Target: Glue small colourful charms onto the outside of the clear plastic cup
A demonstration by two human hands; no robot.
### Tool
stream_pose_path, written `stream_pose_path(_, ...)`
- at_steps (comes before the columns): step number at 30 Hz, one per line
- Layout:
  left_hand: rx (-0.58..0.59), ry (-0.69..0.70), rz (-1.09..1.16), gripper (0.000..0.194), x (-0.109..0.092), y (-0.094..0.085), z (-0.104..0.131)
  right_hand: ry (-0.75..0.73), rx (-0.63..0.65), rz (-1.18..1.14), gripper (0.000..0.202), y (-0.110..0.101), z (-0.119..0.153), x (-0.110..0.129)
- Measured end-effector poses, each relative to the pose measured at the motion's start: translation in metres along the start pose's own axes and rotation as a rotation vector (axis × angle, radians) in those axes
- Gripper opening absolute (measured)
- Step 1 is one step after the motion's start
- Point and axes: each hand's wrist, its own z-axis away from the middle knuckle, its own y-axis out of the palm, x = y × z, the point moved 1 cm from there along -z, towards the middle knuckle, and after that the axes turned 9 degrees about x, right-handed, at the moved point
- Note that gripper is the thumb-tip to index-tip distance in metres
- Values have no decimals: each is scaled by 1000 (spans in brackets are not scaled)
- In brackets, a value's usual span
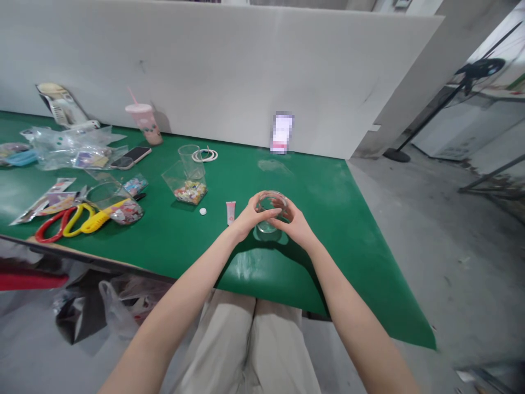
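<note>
Both hands are wrapped round a clear, round cup on the green table, my left hand at its left side and my right hand at its right. The thumbs lie across its near side, and the other fingers are partly hidden behind the clear wall. Just left of my left hand lies a small pink tube. Beside that is a small white round cap. Farther left stands a clear angular container with colourful small pieces in it, and behind it a clear empty cup.
Red-handled and yellow-handled tools lie at the left, near another clear container of pieces. Behind are a phone, plastic bags, a pink cup with a straw and a white cable. A lit screen leans on the white partition.
</note>
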Motion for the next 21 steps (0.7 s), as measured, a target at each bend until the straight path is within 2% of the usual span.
stream_pose_path(21,-5,-25,57,51,3,0,3,18,1,2,67,1,0,3)
